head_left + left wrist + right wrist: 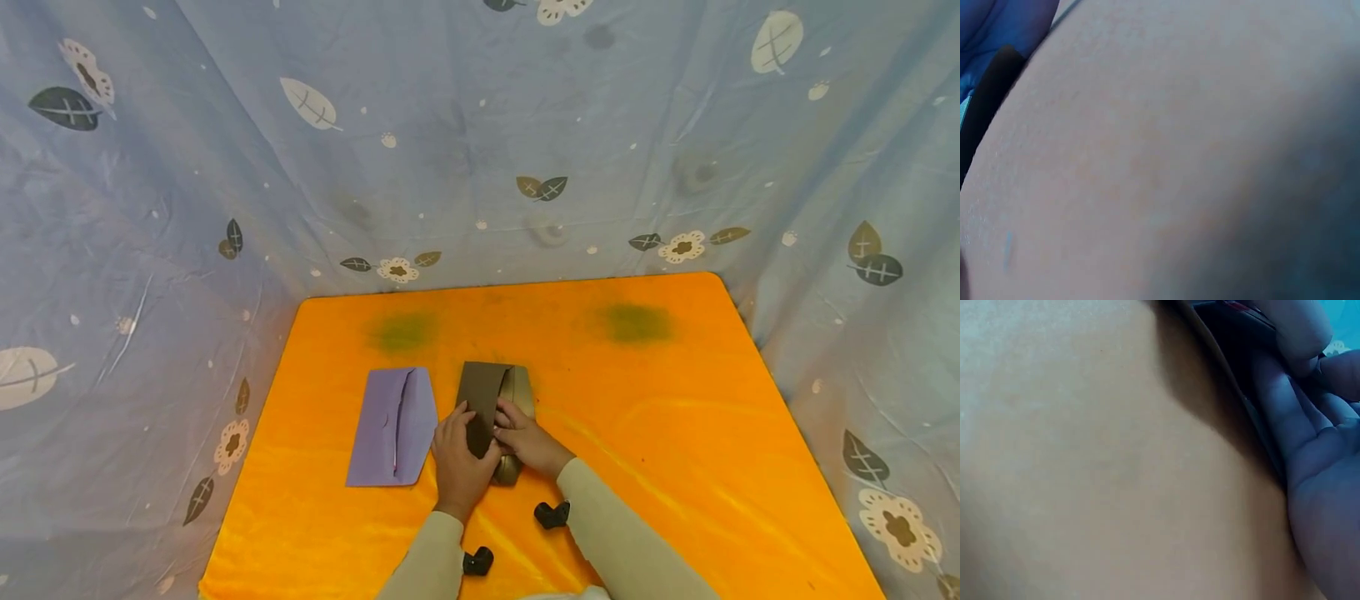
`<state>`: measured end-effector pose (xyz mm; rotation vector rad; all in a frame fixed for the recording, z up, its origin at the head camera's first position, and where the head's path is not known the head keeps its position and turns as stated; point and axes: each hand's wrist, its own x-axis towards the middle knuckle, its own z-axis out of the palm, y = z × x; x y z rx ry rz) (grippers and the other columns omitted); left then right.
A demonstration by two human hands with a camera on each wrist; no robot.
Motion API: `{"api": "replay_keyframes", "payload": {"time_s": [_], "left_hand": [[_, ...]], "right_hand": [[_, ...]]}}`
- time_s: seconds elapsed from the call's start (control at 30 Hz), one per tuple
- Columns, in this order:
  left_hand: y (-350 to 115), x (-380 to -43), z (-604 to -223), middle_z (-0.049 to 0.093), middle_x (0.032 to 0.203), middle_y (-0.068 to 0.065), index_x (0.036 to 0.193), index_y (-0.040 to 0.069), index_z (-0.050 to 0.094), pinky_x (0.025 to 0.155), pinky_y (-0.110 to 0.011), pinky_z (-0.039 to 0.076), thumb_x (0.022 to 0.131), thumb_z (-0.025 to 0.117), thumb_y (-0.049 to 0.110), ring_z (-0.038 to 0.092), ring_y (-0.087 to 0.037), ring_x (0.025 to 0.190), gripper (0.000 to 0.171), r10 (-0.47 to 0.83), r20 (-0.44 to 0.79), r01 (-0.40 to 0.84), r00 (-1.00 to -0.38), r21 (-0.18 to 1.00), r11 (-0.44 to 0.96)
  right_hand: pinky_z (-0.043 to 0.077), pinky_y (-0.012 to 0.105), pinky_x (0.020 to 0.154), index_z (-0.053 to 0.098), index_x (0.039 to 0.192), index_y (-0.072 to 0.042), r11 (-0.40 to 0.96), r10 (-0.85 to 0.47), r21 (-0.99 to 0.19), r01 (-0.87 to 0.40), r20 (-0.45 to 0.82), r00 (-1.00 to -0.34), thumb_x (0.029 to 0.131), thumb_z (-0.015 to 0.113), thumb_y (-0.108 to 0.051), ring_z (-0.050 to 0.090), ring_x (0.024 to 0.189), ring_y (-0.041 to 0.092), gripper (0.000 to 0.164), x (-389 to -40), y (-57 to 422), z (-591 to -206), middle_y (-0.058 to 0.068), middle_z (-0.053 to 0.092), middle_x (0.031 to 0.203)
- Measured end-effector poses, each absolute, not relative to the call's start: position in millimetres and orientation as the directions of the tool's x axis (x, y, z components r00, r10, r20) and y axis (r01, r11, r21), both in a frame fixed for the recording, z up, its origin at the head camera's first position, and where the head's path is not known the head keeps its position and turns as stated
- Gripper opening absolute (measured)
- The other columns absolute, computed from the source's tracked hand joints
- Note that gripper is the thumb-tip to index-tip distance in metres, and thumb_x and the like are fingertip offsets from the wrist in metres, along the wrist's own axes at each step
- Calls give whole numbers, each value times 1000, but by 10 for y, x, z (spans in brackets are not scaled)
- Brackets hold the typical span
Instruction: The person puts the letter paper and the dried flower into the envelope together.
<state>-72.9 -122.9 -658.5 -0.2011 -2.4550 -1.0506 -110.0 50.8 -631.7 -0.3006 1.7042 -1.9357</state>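
A dark brown envelope (482,387) lies on the orange cloth with its gold-toned flap (522,387) opened out to the right. My left hand (459,467) grips its front panel, fingers over the left side and thumb near the opening. At the mouth of the envelope is my right hand (528,439), fingers bent at the opening's edge. The right wrist view shows fingers (1282,406) reaching into the dark pocket, beside a small red detail (1235,305). Skin fills most of the left wrist view, hiding that hand's work.
Left of the brown envelope lies a purple envelope (371,429), its flap turned to the right and its mouth slightly parted, with a thin edge showing inside. The orange cloth (675,400) covers the table. Patterned blue curtains (465,150) enclose the back and sides.
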Motion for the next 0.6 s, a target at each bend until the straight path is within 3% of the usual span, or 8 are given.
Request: {"api": "replay_keyframes", "payload": {"time_s": [0.13,0.27,0.6], "left_hand": [[-1230,-729,-6599,60,152,-15,132,6,67,108,-65,37,87,89,31,54,-42,131,55,-36,453,292,-891,630,720],[-1227,-722,-6607,59,154,-13,132,8,68,109,-64,37,91,88,37,52,-40,134,53,-53,421,258,-906,645,719],[-1216,-728,-6591,53,160,-12,136,8,67,111,-63,37,90,89,33,48,-40,139,57,-94,359,184,-928,664,724]], "right_hand": [[59,35,94,25,172,-3,-115,-436,-962,248,-176,-883,116,48,-7,63,130,37,61,-1071,524,-6349,26,44,165],[61,33,88,46,157,5,-193,-275,-953,233,-175,-945,114,51,-4,70,110,29,44,-996,511,-6373,27,61,144],[63,35,82,62,129,13,-184,-18,-979,89,-87,-996,112,56,-1,74,95,35,23,-837,546,-6382,29,68,113]]}}
